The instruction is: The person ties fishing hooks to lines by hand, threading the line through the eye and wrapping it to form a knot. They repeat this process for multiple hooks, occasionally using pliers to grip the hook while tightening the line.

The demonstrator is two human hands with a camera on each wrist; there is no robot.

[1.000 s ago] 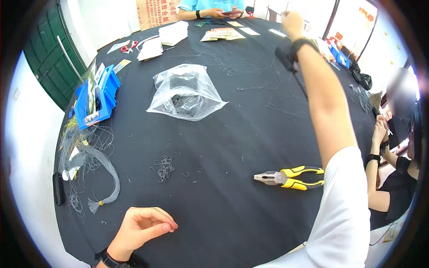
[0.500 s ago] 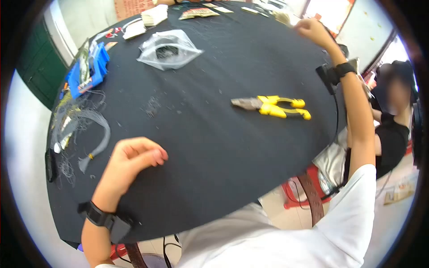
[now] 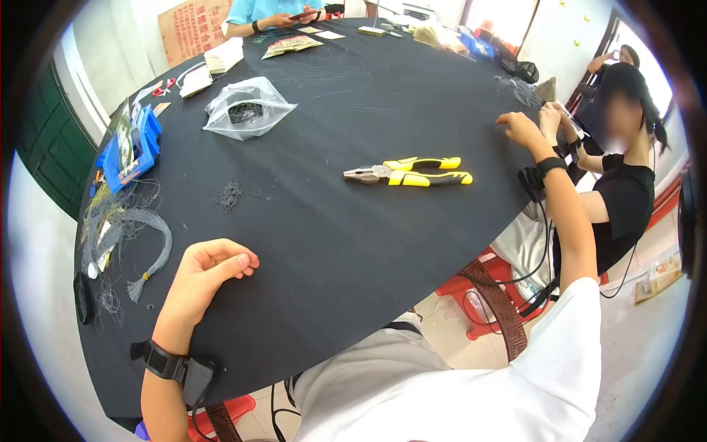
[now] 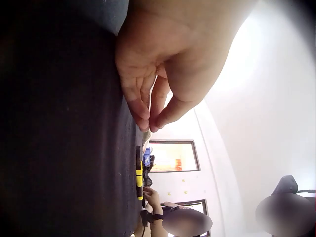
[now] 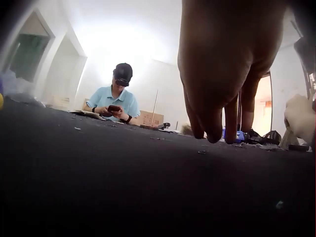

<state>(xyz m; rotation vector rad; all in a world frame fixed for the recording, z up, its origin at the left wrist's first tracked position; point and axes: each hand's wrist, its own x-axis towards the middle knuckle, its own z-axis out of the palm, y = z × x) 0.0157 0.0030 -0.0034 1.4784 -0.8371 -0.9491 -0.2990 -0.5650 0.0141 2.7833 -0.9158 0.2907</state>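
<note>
My left hand point(image 3: 210, 276) rests on the black tablecloth at the near left, fingers loosely bent. In the left wrist view its thumb and fingertips point(image 4: 154, 129) come close together with no object showing between them. My right hand point(image 3: 524, 131) is over the right edge of the table, its fingers relaxed. Seen from the right wrist, those fingers point(image 5: 214, 133) hang downward close over the cloth and hold nothing. Between the hands lie combination pliers point(image 3: 405, 174) with yellow-and-black handles, jaws pointing left. Beyond the left hand sits a small tangled heap of dark hooks point(image 3: 230, 195).
A clear plastic bag point(image 3: 250, 121) with a dark heap inside stands farther back. At the left are a blue bin point(image 3: 132, 158) and a bundle of grey line point(image 3: 158, 247). Someone in black point(image 3: 626, 191) sits close by my right hand; another person in light blue point(image 3: 254, 15) sits across the table.
My right hand has come back from far across the table to its right edge, lowering beside the seated person. The left hand keeps its loose bend. The head view has shifted.
</note>
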